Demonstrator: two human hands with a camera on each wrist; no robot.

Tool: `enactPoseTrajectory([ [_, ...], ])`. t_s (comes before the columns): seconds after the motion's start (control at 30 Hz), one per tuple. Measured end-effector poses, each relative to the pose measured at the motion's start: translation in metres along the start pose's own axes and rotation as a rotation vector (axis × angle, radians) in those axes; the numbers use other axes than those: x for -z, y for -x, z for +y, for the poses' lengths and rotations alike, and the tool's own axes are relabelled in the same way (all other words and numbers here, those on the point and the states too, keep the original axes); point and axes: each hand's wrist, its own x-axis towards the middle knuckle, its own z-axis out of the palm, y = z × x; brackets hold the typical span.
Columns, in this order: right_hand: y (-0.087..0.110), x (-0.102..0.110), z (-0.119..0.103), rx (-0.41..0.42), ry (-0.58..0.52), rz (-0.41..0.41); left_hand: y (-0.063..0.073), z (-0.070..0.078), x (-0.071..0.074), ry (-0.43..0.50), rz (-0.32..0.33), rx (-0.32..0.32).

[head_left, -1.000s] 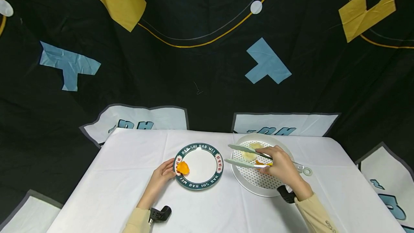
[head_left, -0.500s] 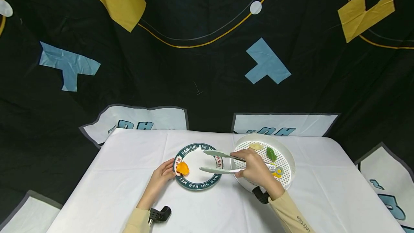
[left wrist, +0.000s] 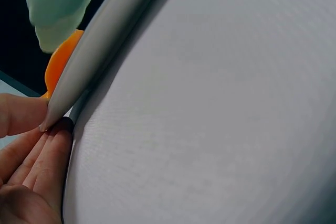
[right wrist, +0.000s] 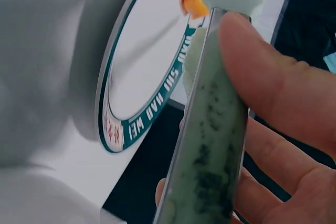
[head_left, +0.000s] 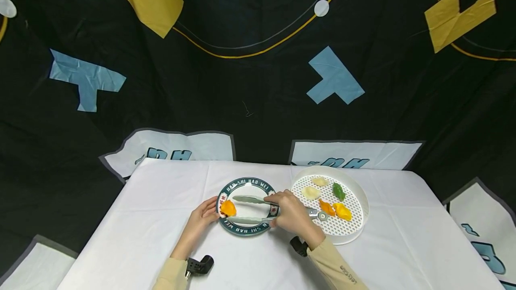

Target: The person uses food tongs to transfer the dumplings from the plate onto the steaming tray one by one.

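My left hand [head_left: 204, 215] pinches the left rim of a white plate [head_left: 251, 200] with a dark green lettered border, thumb above and fingers below. On the plate's left side lies an orange dumpling-like piece [head_left: 228, 208], partly hidden behind the rim in the left wrist view. Over the plate, my right hand [head_left: 293, 213] holds tongs [head_left: 250, 220] with pale green tips, its thumb pressing one arm [right wrist: 210, 145]. The tong arms stand apart, their tips close to the orange piece, one toward the far side and one toward the near side. Nothing shows between the arms.
Right of the plate stands a round white perforated tray [head_left: 354, 232]. It holds pale pieces [head_left: 311, 192], a green piece [head_left: 338, 191], an orange piece [head_left: 327, 207] and a yellow piece [head_left: 343, 211]. A white cloth covers the table [head_left: 161, 191]; a dark curtain hangs behind.
My right hand has carried the spread tongs left from above the tray to over the plate, uncovering the pieces in the tray. The left hand and plate have stayed in place.
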Motion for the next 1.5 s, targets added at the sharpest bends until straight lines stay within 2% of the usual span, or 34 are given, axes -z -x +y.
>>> enactPoseTrajectory([
  [0.17, -0.003, -0.008, -0.003, 0.000, 0.020, 0.002, 0.000, 0.000, 0.000, 0.005, -0.008, -0.020],
  [0.67, -0.007, -0.016, -0.007, -0.033, 0.053, 0.032, 0.000, 0.001, -0.001, 0.015, -0.010, -0.016],
  [0.97, -0.006, -0.018, -0.003, -0.036, 0.058, 0.137, -0.001, 0.002, 0.000, 0.004, -0.014, 0.000],
  [1.23, -0.002, -0.010, 0.000, -0.059, 0.012, 0.179, -0.002, -0.001, 0.000, 0.026, -0.018, -0.015],
  [1.5, 0.004, 0.005, 0.004, -0.067, -0.043, 0.212, -0.002, -0.002, 0.000, 0.008, -0.003, -0.023],
])
